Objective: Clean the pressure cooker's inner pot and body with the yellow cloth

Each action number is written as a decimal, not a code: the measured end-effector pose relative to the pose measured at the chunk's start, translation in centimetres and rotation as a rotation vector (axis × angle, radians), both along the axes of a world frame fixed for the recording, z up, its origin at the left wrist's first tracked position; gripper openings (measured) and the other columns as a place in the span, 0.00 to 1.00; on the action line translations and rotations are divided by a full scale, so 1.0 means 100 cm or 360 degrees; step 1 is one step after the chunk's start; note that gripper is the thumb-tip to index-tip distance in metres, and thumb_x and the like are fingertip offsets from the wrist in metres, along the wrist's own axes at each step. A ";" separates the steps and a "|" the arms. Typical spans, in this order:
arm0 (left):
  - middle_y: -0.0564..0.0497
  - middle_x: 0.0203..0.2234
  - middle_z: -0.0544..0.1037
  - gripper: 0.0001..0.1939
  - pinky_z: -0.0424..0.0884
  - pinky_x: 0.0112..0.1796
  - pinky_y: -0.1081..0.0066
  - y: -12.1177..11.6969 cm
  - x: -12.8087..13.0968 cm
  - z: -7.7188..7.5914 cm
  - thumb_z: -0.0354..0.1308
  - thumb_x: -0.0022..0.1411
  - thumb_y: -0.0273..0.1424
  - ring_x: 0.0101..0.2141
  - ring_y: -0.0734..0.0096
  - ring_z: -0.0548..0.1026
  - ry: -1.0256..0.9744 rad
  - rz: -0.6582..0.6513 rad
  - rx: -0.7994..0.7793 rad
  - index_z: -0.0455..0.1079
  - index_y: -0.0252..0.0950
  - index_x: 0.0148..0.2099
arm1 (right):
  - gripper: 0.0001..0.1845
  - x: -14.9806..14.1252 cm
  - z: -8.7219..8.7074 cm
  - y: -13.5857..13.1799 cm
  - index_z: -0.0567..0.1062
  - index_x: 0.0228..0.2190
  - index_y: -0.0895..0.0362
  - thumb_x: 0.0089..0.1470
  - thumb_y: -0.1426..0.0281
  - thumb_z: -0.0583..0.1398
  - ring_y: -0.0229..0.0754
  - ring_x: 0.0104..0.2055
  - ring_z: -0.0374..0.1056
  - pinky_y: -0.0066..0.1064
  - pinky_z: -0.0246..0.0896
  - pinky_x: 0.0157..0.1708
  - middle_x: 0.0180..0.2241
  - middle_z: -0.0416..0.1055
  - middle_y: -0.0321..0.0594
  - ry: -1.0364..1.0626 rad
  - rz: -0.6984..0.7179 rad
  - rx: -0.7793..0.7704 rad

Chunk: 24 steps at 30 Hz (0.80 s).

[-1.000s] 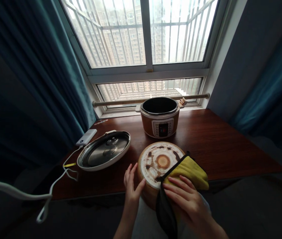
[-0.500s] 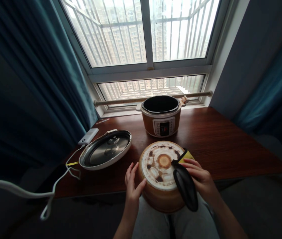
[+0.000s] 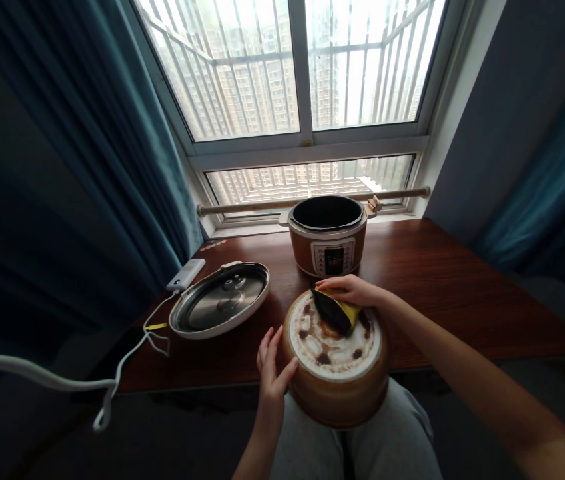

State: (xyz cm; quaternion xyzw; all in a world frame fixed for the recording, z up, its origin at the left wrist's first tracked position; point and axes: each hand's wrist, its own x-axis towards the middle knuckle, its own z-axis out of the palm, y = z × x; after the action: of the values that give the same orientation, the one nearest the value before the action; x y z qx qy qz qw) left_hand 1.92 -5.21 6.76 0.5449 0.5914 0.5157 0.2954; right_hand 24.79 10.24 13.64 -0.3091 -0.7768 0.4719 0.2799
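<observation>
An upturned brown pot [image 3: 340,397] rests on my lap at the table's front edge, its white base facing up with brown and dark stains. My left hand [image 3: 273,373] holds its left side, thumb along the rim of the base and fingers spread beyond it. In my right hand [image 3: 350,290] is a yellow and black cloth [image 3: 335,313], pressed flat on the far part of the base. The cloth hides some of the stained middle.
Behind the pot stands a brown electric cooker [image 3: 328,250] with a dark interior. A round lid [image 3: 222,300] lies underside up at the left, near a white power bank [image 3: 186,274] and a white cable [image 3: 122,373]. The wooden table [image 3: 442,287] meets the window sill.
My right hand has moved with the cloth from the right edge of the pot's base up and left onto its far part. My left hand keeps its hold on the pot.
</observation>
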 end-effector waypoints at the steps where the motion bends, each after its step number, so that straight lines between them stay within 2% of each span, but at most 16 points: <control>1: 0.47 0.58 0.55 0.25 0.45 0.58 0.54 -0.001 0.001 0.001 0.52 0.55 0.36 0.60 0.55 0.50 0.0017 0.0005 -0.0004 0.60 0.42 0.57 | 0.23 -0.002 -0.002 0.004 0.74 0.42 0.57 0.44 0.62 0.62 0.44 0.48 0.65 0.36 0.55 0.53 0.46 0.71 0.38 0.0005 -0.0021 -0.0110; 5: 0.47 0.58 0.55 0.25 0.45 0.58 0.54 -0.002 0.002 0.001 0.50 0.56 0.36 0.60 0.55 0.49 0.0077 0.0028 -0.0016 0.59 0.41 0.57 | 0.25 0.003 -0.016 0.015 0.74 0.42 0.61 0.43 0.59 0.62 0.42 0.39 0.69 0.34 0.62 0.43 0.39 0.74 0.40 0.0106 -0.0153 -0.0520; 9: 0.46 0.58 0.56 0.25 0.45 0.58 0.53 0.000 0.002 -0.003 0.50 0.56 0.36 0.59 0.54 0.50 0.0092 0.0047 -0.0005 0.60 0.40 0.56 | 0.20 0.014 -0.031 0.015 0.75 0.37 0.63 0.47 0.60 0.61 0.39 0.31 0.69 0.29 0.64 0.34 0.34 0.75 0.42 0.0270 -0.0310 -0.1002; 11: 0.46 0.58 0.56 0.25 0.44 0.58 0.54 0.000 0.002 -0.005 0.50 0.56 0.36 0.59 0.55 0.50 0.0098 0.0058 0.0001 0.59 0.39 0.56 | 0.18 0.018 -0.036 0.014 0.76 0.33 0.64 0.46 0.61 0.61 0.39 0.28 0.69 0.29 0.65 0.30 0.30 0.75 0.44 0.0242 -0.0362 -0.1133; 13: 0.46 0.58 0.56 0.25 0.44 0.58 0.54 0.000 0.002 -0.006 0.50 0.56 0.36 0.59 0.56 0.50 0.0112 0.0067 0.0005 0.59 0.38 0.56 | 0.17 0.022 -0.038 0.012 0.76 0.32 0.64 0.46 0.61 0.62 0.40 0.27 0.69 0.30 0.65 0.29 0.29 0.75 0.45 0.0213 -0.0361 -0.1163; 16: 0.46 0.58 0.55 0.25 0.43 0.58 0.55 -0.001 0.003 -0.005 0.49 0.56 0.36 0.60 0.56 0.48 0.0138 0.0068 0.0015 0.59 0.38 0.56 | 0.21 0.027 -0.032 0.008 0.75 0.40 0.61 0.47 0.60 0.61 0.41 0.34 0.70 0.31 0.66 0.36 0.37 0.75 0.43 0.0172 -0.0266 -0.0995; 20: 0.47 0.58 0.56 0.24 0.45 0.58 0.55 -0.002 0.003 0.000 0.50 0.56 0.36 0.59 0.56 0.49 0.0159 0.0063 0.0019 0.60 0.41 0.56 | 0.25 0.030 -0.015 -0.005 0.70 0.48 0.57 0.50 0.58 0.58 0.46 0.46 0.66 0.38 0.59 0.49 0.47 0.70 0.40 -0.0036 -0.0198 -0.0319; 22: 0.47 0.58 0.56 0.24 0.46 0.58 0.54 -0.003 0.003 0.001 0.50 0.57 0.36 0.59 0.55 0.49 0.0183 0.0062 0.0023 0.60 0.41 0.56 | 0.23 0.031 -0.008 -0.017 0.70 0.48 0.55 0.52 0.60 0.56 0.47 0.52 0.62 0.40 0.53 0.55 0.51 0.66 0.39 -0.0100 -0.0194 -0.0036; 24: 0.47 0.58 0.55 0.24 0.46 0.57 0.53 -0.002 0.003 0.001 0.49 0.57 0.36 0.59 0.54 0.49 0.0209 0.0061 0.0031 0.59 0.41 0.56 | 0.20 0.034 -0.001 -0.032 0.72 0.46 0.54 0.54 0.61 0.54 0.46 0.57 0.56 0.40 0.46 0.58 0.54 0.62 0.37 -0.0129 -0.0174 0.0146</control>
State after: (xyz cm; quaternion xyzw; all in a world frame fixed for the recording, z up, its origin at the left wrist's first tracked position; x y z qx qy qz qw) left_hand 2.18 -5.45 6.84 0.5691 0.6148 0.4901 0.2409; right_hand 28.20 7.04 13.54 -0.3569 -0.7903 0.4067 0.2875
